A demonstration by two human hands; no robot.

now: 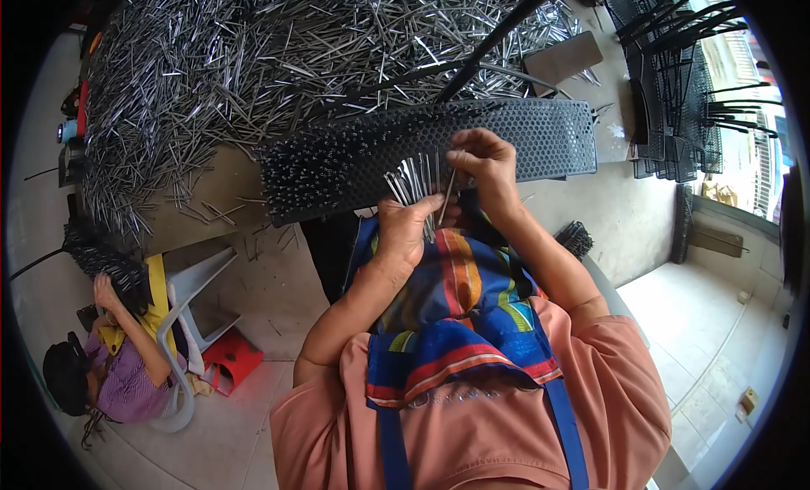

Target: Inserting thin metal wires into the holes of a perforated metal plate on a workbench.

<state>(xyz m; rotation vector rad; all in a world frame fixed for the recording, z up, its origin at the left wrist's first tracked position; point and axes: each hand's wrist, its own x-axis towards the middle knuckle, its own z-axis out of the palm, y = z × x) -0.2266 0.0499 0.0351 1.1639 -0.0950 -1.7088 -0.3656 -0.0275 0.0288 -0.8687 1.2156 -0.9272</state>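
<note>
My left hand point(405, 227) is closed around a fanned bunch of slim, shiny metal pieces point(411, 180), their ends pointing up. Just to its right, my right hand point(488, 167) pinches a single slim metal piece point(448, 193) between thumb and fingertips. Both hands are at the near edge of a long black rack point(553, 140) full of small round holes. Many metal pieces point(308, 165) stand upright in the left part of this rack, while bare holes show on the right. Under my hands lies a colourful striped apron point(460, 275).
A large heap of loose metal pieces point(278, 51) covers the table point(194, 224) beyond the rack. A dark bar point(498, 47) slants above it, near a flat plate point(563, 59). Black mesh racks point(666, 93) stand at the right. Another person point(126, 363) sits at the left on a chair point(181, 321).
</note>
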